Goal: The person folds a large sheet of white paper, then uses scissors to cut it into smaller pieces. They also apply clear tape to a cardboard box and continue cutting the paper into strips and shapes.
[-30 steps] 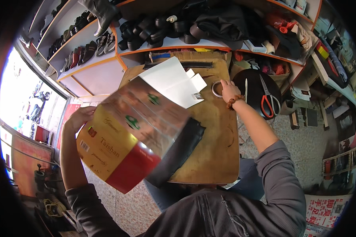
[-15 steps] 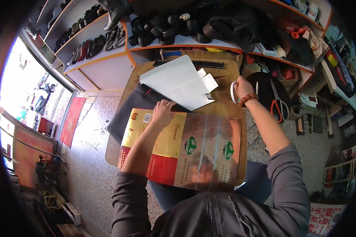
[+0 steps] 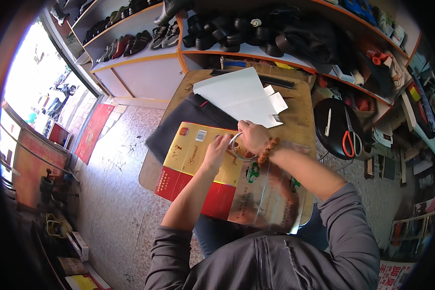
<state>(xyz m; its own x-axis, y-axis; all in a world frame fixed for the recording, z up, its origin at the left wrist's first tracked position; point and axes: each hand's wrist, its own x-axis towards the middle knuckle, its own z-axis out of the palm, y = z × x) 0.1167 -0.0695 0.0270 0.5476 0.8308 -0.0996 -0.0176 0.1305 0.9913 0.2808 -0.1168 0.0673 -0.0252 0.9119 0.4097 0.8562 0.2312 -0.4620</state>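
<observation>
My right hand (image 3: 254, 137) grips a roll of clear tape (image 3: 244, 158), held on its edge over the table. The fingers of my left hand (image 3: 218, 151) are pinched together against the roll's left side; the tape end itself is too small to make out. Beneath both hands lies a large flattened sheet of printed card (image 3: 194, 151), gold and red on its left part, shiny and brownish on its right. A dark flat bag or folder (image 3: 179, 124) sticks out from under the sheet's far left. Beyond it lies a white paper cutout (image 3: 234, 94) with small tabs.
The worn wooden table (image 3: 297, 116) stands before my lap. On a round black stool (image 3: 331, 137) at its right lie orange-handled scissors (image 3: 350, 137) and a white pen-like tool (image 3: 328, 122). Shelves (image 3: 145, 63) of shoes line the far side; a red mat (image 3: 94, 133) lies by the doorway.
My right hand has brought the tape roll leftward from the table's right edge to my left hand. My left hand has left the sheet's far edge and now meets the roll. The view has shifted.
</observation>
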